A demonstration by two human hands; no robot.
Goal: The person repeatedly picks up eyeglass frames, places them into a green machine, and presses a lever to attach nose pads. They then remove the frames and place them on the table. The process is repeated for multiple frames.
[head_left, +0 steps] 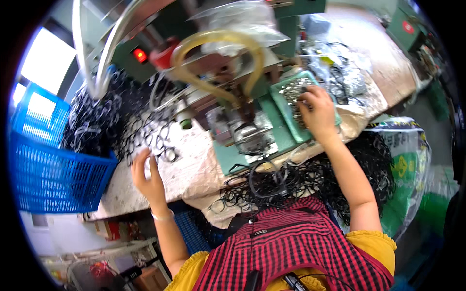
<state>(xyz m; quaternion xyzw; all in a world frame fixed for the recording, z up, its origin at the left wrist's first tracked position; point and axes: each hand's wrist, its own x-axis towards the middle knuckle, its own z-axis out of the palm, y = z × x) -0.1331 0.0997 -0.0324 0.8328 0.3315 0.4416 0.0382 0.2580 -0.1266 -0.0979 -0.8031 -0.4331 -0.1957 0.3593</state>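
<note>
My right hand (318, 112) reaches into a pale green tray (285, 115) of small shiny metal pieces (291, 91). Its fingers are bent together among the pieces; whatever they pinch is too small to make out. On the left, my left hand (148, 180) hovers by the table edge, thumb and fingers apart with nothing between them. Just beyond it, black loop-shaped bands (158, 139) lie scattered on the tabletop. Between my hands stands a green bench machine with a metal fixture (252, 139) at its front, under a yellowish curved hose (180, 52).
A blue plastic basket (60, 177) stands at the left beside a heap of black bands (94, 119). More black bands (310, 174) pile up along the near table edge. A green-and-white sack (407, 167) is at the right. Clear plastic bags (340, 72) lie behind the tray.
</note>
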